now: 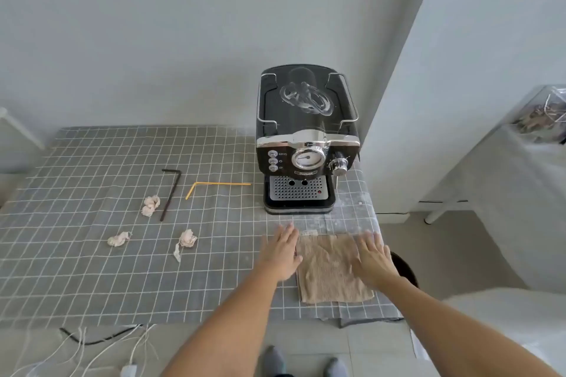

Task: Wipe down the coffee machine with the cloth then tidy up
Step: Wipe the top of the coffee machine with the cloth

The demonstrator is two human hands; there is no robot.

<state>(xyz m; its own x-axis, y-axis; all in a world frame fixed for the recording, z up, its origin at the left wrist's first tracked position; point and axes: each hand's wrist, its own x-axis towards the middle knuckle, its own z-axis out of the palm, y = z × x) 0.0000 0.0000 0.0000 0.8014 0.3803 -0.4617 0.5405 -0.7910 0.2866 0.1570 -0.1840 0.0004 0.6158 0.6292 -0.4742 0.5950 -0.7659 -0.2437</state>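
A black and chrome coffee machine (306, 138) stands at the back right of the table. In front of it a beige cloth (329, 269) lies flat near the table's front right corner. My left hand (283, 252) is open, palm down, at the cloth's left edge. My right hand (372, 257) is open and flat on the cloth's right part. Both hands are blurred. Neither hand holds anything.
On the grey checked tablecloth (92, 269) lie three crumpled tissue wads (150, 205) (118, 239) (186, 239), a black bent straw (170, 193) and a yellow bent straw (214, 185). A dark bin (404, 268) sits right of the table. Cables (101, 343) trail on the floor.
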